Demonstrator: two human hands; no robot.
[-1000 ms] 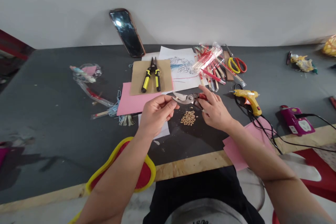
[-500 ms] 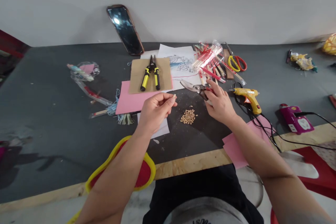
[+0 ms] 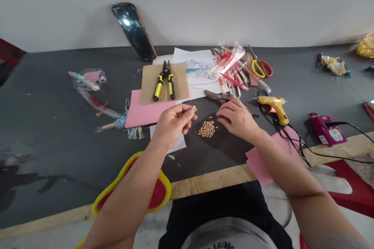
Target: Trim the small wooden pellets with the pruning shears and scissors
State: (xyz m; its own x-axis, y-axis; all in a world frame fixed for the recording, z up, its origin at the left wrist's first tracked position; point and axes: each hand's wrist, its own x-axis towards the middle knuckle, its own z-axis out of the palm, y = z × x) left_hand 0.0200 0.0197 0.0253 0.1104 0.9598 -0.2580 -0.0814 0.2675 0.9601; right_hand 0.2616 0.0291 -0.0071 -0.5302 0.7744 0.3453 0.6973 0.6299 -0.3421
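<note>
My left hand point(image 3: 177, 122) is closed in a pinch on a short pale wooden stick piece point(image 3: 194, 107), whose tip shows above the thumb. My right hand point(image 3: 238, 118) is just right of a small pile of cut wooden bits point(image 3: 207, 128). Its fingers are loosely bent and appear to hold nothing. Right behind that hand, pruning shears point(image 3: 215, 95) lie on the dark table, their handles partly hidden by the fingers. A white paper point(image 3: 177, 144) lies under my left wrist.
Yellow-handled snips point(image 3: 165, 81) rest on brown card point(image 3: 147, 81). Behind are wrapped chopsticks point(image 3: 229, 66) and scissors point(image 3: 260, 68). A yellow glue gun point(image 3: 273, 105) with black cords and a purple power box point(image 3: 329, 130) stand right. A phone point(image 3: 134, 31) leans on the wall.
My right hand has let go of the pruning shears, which now lie on the table, and has moved left toward the pile. My left hand keeps its pinch.
</note>
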